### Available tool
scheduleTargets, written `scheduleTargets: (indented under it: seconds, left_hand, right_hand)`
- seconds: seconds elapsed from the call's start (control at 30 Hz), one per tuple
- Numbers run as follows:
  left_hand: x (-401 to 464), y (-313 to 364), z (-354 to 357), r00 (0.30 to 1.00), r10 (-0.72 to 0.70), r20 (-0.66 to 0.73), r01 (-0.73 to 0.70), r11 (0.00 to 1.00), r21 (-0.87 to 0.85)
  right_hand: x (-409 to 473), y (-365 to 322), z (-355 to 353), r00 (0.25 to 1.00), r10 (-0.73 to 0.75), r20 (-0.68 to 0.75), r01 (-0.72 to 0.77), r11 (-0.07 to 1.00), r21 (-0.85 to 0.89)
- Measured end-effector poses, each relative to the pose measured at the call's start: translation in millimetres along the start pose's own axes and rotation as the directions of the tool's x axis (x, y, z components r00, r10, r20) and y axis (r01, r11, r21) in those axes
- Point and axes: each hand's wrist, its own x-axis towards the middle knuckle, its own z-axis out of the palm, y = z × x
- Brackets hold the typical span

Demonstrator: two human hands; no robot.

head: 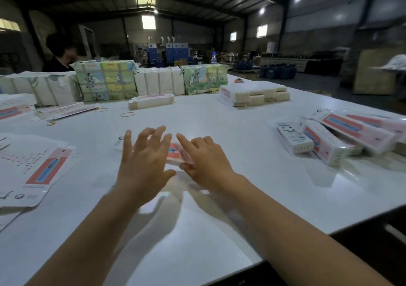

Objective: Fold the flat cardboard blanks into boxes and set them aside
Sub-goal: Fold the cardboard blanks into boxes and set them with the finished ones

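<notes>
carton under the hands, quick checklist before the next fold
1. Carton on the table between both hands: ok.
2. Left hand grip: not ok, fingers spread, holding nothing.
3. Right hand grip: cannot tell, fingers curl at the carton's edge, blurred.
4. Carton's fold state: cannot tell, mostly hidden.
5. Flat blanks ready on the left: ok.
6. Finished boxes set aside on the right: ok.
</notes>
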Motion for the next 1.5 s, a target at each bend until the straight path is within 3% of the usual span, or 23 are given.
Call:
scheduleTargets:
  seconds: [0.1,0.17,0.27,0.33,0.43,0.5,0.6,0.7,0.8,0.9,1.0,1.07,1.17,1.27,1.37,1.5]
  left_hand:
    - [0,2,8,0.946,0.038,-0.323,-0.088,0.986,-0.139]
    - [-3,4,18,0.975,0.045,-0.216,-0.093,0.971,-0.219]
    - [-1,8,38,0.995,-0.002,0.1,0.042,0.919,-0.391]
    - [3,8,51,0.987,0.053,0.149,0.016,0.903,-0.429]
    - [10,7,63,0.99,0.06,0.131,0.004,0.899,-0.437]
    - [9,9,63,0.989,0.059,0.132,0.006,0.898,-0.44]
    - [9,9,57,0.986,0.057,0.158,0.023,0.887,-0.46]
    - [10,11,48,0.981,0.082,0.178,0.008,0.89,-0.457]
    - [7,15,41,0.979,0.071,0.193,0.021,0.898,-0.44]
    - [9,16,36,0.977,0.016,0.213,0.069,0.92,-0.386]
    - [7,18,31,0.977,-0.055,0.204,0.133,0.911,-0.39]
    - [2,17,26,0.978,-0.107,0.178,0.174,0.892,-0.418]
    - [-4,16,21,0.976,-0.153,0.153,0.213,0.805,-0.553]
    - [-2,16,22,0.972,-0.154,0.175,0.229,0.778,-0.585]
    - [11,-1,19,0.945,-0.136,0.298,0.3,0.727,-0.618]
    - [21,-86,7,0.873,-0.328,0.36,0.481,0.694,-0.535]
  right_hand:
    - [9,37,-32,0.962,0.206,-0.178,-0.199,0.978,0.057]
    - [6,79,-64,0.898,0.281,-0.34,-0.279,0.959,0.056]
    - [-18,153,-108,0.781,0.401,-0.479,-0.453,0.891,0.008]
    - [-45,203,-124,0.688,0.508,-0.519,-0.62,0.783,-0.055]
    - [-95,262,-125,0.567,0.679,-0.466,-0.813,0.553,-0.184]
    - [-122,282,-115,0.516,0.777,-0.362,-0.854,0.434,-0.286]
    - [-138,290,-105,0.481,0.828,-0.29,-0.86,0.381,-0.338]
    - [-122,277,-104,0.503,0.812,-0.298,-0.857,0.423,-0.294]
    - [-76,230,-106,0.647,0.701,-0.3,-0.759,0.63,-0.164]
    - [-25,145,-99,0.833,0.438,-0.339,-0.478,0.877,-0.04]
    - [4,53,-68,0.975,0.176,-0.136,-0.144,0.965,0.221]
    - [6,8,-38,0.997,0.072,0.02,-0.075,0.968,0.238]
    - [-1,-17,1,0.978,0.033,0.204,-0.059,0.991,0.119]
    - [-1,-13,12,0.981,0.031,0.193,-0.057,0.99,0.13]
    - [-2,-9,18,0.986,0.039,0.164,-0.068,0.983,0.171]
    - [-1,-6,25,0.99,0.043,0.132,-0.068,0.98,0.186]
